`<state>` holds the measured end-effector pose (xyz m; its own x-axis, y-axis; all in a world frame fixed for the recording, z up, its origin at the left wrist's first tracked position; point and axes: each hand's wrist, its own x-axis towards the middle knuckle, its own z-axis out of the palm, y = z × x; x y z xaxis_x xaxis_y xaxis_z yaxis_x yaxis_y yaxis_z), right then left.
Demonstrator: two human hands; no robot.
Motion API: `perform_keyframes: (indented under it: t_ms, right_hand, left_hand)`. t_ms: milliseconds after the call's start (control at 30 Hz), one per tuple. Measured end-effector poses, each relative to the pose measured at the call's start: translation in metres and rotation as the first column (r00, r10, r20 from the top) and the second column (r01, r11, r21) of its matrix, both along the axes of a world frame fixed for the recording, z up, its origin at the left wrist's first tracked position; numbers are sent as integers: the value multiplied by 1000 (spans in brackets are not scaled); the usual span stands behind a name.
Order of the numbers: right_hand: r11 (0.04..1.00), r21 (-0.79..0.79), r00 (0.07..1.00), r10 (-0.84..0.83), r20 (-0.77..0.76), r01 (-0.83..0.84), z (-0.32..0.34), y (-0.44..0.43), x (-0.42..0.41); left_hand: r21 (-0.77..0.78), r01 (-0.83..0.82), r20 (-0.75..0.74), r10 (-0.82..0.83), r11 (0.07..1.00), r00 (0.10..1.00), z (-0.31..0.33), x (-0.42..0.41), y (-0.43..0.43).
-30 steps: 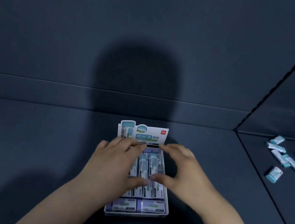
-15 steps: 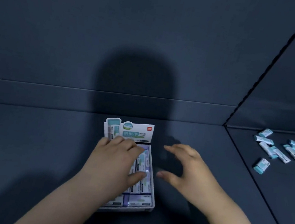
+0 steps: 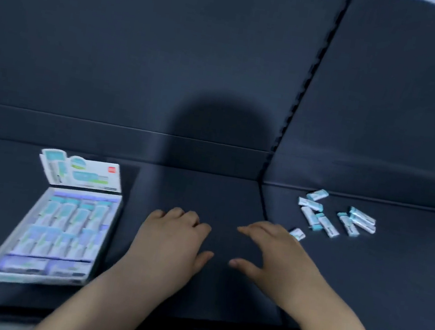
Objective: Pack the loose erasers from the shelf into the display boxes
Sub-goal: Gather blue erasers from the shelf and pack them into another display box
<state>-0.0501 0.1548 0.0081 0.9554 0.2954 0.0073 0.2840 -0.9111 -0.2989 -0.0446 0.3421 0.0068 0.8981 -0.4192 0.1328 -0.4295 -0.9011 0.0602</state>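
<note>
both hands have come off the display box (image 3: 35, 279), which a second ago lay under them and now sits well to the left, apart from either hand; the view has swung rightward with them. left hand (image 3: 171, 245) and right hand (image 3: 273, 254) hover side by side over a bare stretch of the dark shelf (image 3: 207, 191), each empty, fingers loosely spread and lightly bent, thumbs pointing toward one another. box: flap upright at its far end, rows of wrapped erasers filling it as far as the blur allows; whether any slot is free cannot be made out. loose erasers (image 3: 334, 217): a small scatter on the next shelf panel, beyond the seam (image 3: 298, 98), to the right of the right hand; one stray eraser (image 3: 297, 234) lies just beside that hand's knuckles. reading: this box appears finished, and the work is turning to the remaining scatter. no second box shows, so where those pieces will go cannot be told.
</note>
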Motion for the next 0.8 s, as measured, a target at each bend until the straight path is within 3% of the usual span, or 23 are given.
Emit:
perform_keyframes:
  t_ms: [233, 500, 600, 800]
  right_hand:
    - [998, -59, 999, 32, -29, -34, -4, -99, -11]
    - [999, -31, 999, 36, -33, -37, -4, -139, -25]
    - [1000, -11, 1000, 12, -26, -13, -7, -138, -26]
    - [998, -19, 996, -67, -62, 66, -5, -140, -22]
  left_hand:
    - [-36, -68, 6, 69, 997, 998, -9, -14, -97]
    - [-87, -75, -147, 62, 993, 987, -6, -31, -134]
    - [-126, -71, -44, 66, 989, 997, -15, -25, -131]
    - [-86, -41, -45, 37, 995, 998, -12, -11, -129]
